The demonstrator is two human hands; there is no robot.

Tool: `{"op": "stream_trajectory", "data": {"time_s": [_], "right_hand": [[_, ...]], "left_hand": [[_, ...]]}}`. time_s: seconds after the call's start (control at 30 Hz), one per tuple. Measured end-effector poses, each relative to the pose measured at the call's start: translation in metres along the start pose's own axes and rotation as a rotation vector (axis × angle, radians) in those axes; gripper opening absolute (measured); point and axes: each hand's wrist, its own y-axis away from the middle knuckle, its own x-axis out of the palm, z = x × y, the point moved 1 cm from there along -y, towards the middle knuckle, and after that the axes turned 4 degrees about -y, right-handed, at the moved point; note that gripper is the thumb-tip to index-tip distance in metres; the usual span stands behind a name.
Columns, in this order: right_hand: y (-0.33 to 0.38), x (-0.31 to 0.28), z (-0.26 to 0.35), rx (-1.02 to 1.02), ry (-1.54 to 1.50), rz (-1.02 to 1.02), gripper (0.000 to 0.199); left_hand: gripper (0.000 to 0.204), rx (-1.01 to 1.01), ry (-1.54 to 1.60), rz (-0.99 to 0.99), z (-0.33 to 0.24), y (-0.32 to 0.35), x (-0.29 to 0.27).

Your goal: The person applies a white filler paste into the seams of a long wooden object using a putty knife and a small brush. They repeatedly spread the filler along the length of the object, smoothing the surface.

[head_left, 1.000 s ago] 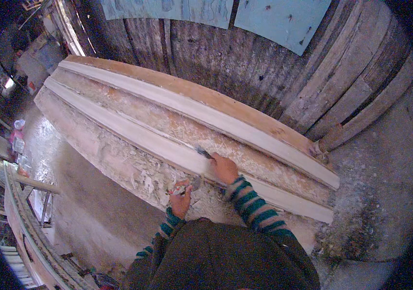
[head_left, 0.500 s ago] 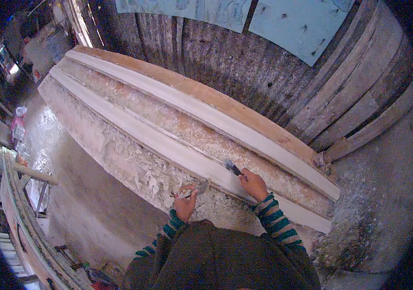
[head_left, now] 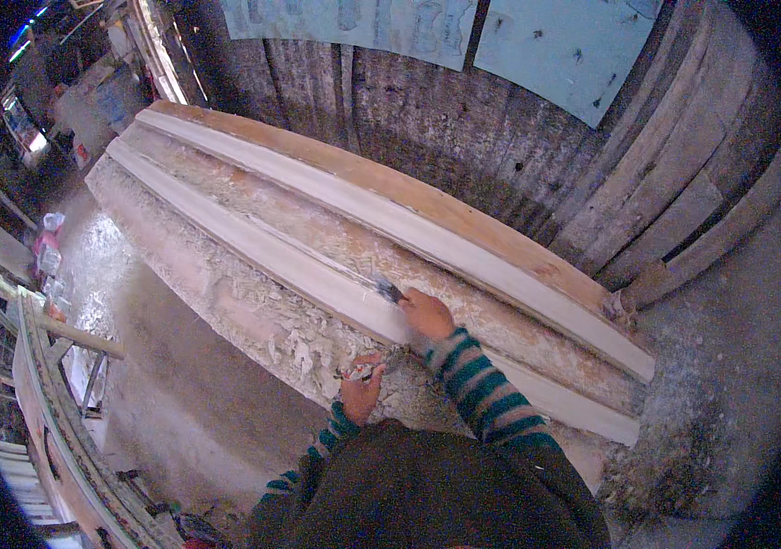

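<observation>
A long, boat-shaped hull (head_left: 253, 284) lies across the view, with two raised white strips (head_left: 335, 280) along its length. My right hand (head_left: 426, 314) grips a putty knife (head_left: 388, 290) by its dark handle. The knife's blade is on or just above the near white strip. Lower and to the left, my left hand (head_left: 362, 392) is closed around a small greyish piece (head_left: 365, 369), perhaps a second scraper, mostly covered by the fingers. Curled pale shavings or putty flakes (head_left: 303, 340) lie thickly on the hull beside this hand.
Behind the hull stands a stained corrugated wall (head_left: 445, 119) with pale blue panels (head_left: 564, 64) above. Wooden planks (head_left: 674, 165) lean at the right. Lower left, a curved wooden frame (head_left: 52, 412) stands near plastic bags (head_left: 49, 242). Debris (head_left: 665, 467) lies on the floor at right.
My right hand has moved left with the putty knife along the near strip. The left hand stays near the flakes, its held piece now less visible. The whole view has shifted slightly.
</observation>
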Motion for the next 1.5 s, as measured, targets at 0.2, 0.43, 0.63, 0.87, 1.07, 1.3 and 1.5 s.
{"op": "stream_trajectory", "data": {"time_s": [0.2,0.43,0.63,0.87,1.07,1.3,1.5], "right_hand": [[0.086,-0.039,-0.074,0.132,0.023,-0.078,0.023],[0.059,-0.027,-0.053,0.017,0.027,-0.102,0.026],[-0.005,0.005,0.025,0.007,0.058,-0.050,0.027],[0.037,-0.027,-0.014,0.039,0.105,0.014,0.024],[0.156,-0.078,-0.100,0.232,0.106,-0.082,0.022],[0.221,-0.115,-0.107,0.271,0.396,-0.269,0.023],[0.205,-0.110,-0.106,0.160,0.646,-0.123,0.035]], "left_hand": [[0.015,-0.027,0.085,-0.026,0.004,0.004,0.007],[0.015,-0.027,-0.115,0.031,-0.011,0.001,0.002],[0.016,0.042,0.074,0.002,0.017,0.001,0.006],[0.013,0.031,0.056,-0.028,0.006,0.002,0.006],[0.010,0.004,0.144,-0.059,0.021,0.004,0.012],[0.011,-0.086,0.179,-0.009,0.016,0.003,0.007],[0.013,-0.196,0.115,0.045,-0.003,0.000,0.005]]}}
